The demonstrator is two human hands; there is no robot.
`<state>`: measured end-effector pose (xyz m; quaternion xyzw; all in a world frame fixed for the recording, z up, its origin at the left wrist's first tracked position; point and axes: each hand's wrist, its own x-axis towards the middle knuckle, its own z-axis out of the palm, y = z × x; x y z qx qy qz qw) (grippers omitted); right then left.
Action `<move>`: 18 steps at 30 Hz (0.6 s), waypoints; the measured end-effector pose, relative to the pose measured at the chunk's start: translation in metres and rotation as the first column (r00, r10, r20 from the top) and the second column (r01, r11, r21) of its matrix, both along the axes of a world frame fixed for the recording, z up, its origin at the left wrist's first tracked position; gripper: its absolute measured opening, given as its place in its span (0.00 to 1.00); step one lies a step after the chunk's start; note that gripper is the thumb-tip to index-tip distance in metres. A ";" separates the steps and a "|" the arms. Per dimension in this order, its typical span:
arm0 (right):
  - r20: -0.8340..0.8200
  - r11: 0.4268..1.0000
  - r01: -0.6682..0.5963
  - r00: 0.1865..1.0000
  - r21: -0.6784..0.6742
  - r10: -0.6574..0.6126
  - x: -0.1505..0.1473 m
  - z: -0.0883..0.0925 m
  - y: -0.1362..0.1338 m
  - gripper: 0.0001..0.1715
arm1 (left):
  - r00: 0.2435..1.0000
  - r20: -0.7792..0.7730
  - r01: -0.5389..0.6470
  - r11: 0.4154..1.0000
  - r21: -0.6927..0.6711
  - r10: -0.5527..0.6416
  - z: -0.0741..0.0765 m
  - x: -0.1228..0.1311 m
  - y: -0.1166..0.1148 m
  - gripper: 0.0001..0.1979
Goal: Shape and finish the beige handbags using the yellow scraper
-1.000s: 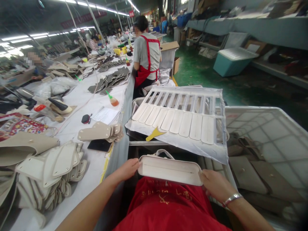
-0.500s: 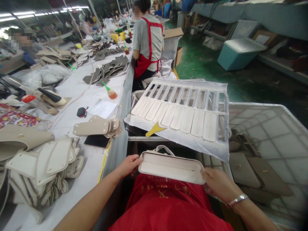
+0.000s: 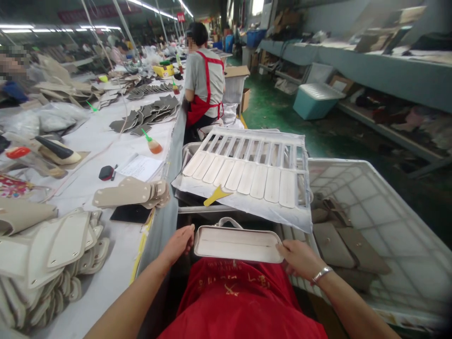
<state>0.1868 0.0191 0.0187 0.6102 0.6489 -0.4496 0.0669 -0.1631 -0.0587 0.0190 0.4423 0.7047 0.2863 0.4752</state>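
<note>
Pale bag (image 3: 238, 246), right hand (image 3: 300, 258) pinching one end, left hand (image 3: 179, 244) half-curled opposite, its grip unclear

Tube lights (image 3: 16, 31) glare white at the upper left, and a small window (image 3: 257, 6) is burnt out near the top; around them the far hall sinks into dimness, while the near bench (image 3: 116, 273) looks pale with soft shadows; the green floor (image 3: 264, 103) carries a dull sheen, and the bracelet (image 3: 321, 274) catches a highlight; the pale case (image 3: 240, 245) is fairly clear, but both side edges are stretched and smeared, the lower right corner darkens, and mosaic blocks (image 3: 14, 61) cover a patch at far left.
</note>
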 end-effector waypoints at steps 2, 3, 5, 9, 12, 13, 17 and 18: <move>-0.007 1.000 0.007 1.000 0.024 -0.007 0.001 0.002 -0.003 0.18 | 0.973 -0.232 0.043 0.988 0.145 -0.008 0.009 0.012 -0.005 0.19; -0.004 0.999 0.008 1.000 0.040 -0.008 0.001 0.004 -0.005 0.18 | 0.933 -0.359 0.117 0.964 0.238 -0.025 0.013 0.022 -0.007 0.17; 0.008 0.997 0.029 1.000 0.068 -0.030 0.001 0.007 -0.008 0.18 | 0.846 -0.523 0.349 0.846 0.402 -0.101 0.017 0.047 -0.008 0.12; 0.044 0.978 -0.001 0.999 0.210 -0.008 -0.002 0.013 -0.009 0.18 | 0.582 -0.714 0.797 0.448 0.405 -0.389 0.017 0.114 0.004 0.19; 0.094 0.956 -0.020 0.996 0.294 -0.008 -0.004 0.015 -0.009 0.18 | 0.372 -0.770 0.914 0.348 0.208 -0.518 0.011 0.153 0.021 0.24; 0.071 0.961 -0.005 0.997 0.276 -0.015 -0.003 0.014 -0.008 0.17 | 0.330 -0.774 0.926 0.344 0.155 -0.541 0.009 0.160 0.027 0.24; -0.198 0.972 0.173 0.959 -0.159 -0.203 0.005 0.003 -0.005 0.14 | 0.266 -0.765 0.940 0.335 0.071 -0.586 0.003 0.163 0.039 0.22; -0.234 0.946 0.196 0.937 -0.260 -0.258 0.007 0.001 -0.004 0.13 | 0.266 -0.760 0.941 0.330 0.072 -0.593 0.003 0.161 0.040 0.23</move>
